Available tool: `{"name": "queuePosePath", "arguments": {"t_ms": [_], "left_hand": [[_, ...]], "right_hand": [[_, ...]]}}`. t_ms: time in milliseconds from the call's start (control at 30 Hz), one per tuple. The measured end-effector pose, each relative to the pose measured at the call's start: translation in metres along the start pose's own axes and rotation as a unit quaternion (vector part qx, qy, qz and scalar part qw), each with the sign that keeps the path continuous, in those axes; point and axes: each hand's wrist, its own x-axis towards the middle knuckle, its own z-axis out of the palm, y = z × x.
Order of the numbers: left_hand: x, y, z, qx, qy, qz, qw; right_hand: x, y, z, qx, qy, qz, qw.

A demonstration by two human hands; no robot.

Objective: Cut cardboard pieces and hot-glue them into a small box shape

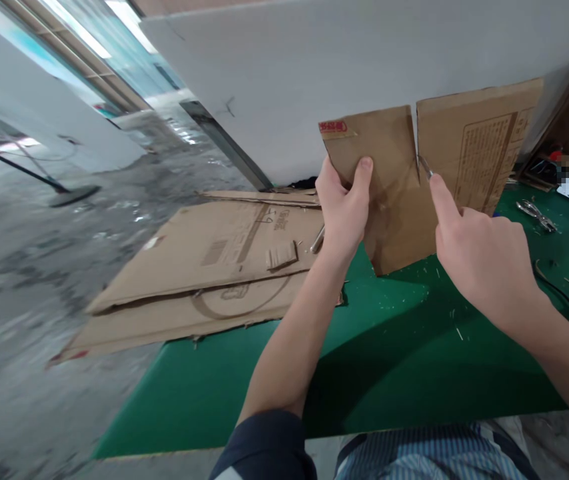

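A sheet of cardboard (389, 200) is held up off the green table, with a slit running down from its top edge. My left hand (345, 203) grips its left side, thumb on the near face and fingers behind. My right hand (482, 257) is closed around a thin metal blade, probably a craft knife (425, 167), with the index finger stretched along it. The blade's tip sits at the slit. The knife's handle is hidden inside the hand. Printed text and a red label mark the sheet.
Flattened cardboard boxes (204, 260) lie on the left of the green table (224, 400) and overhang its edge. On them is a small cardboard scrap (281, 255). Metal pliers (537, 215) and a cable (564, 297) lie at the right. A white wall (264, 80) stands behind.
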Motion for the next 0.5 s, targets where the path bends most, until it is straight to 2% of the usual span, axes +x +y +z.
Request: {"name": "queuePosePath", "arguments": {"t_ms": [267, 500], "left_hand": [[-0.001, 0.0, -0.001, 0.019, -0.005, 0.002, 1.0], [-0.002, -0.003, -0.001, 0.015, -0.015, 0.014, 1.0]], "right_hand": [[0.001, -0.014, 0.006, -0.002, -0.009, -0.011, 1.0], [0.004, -0.011, 0.002, 0.001, -0.031, -0.008, 0.999]]}}
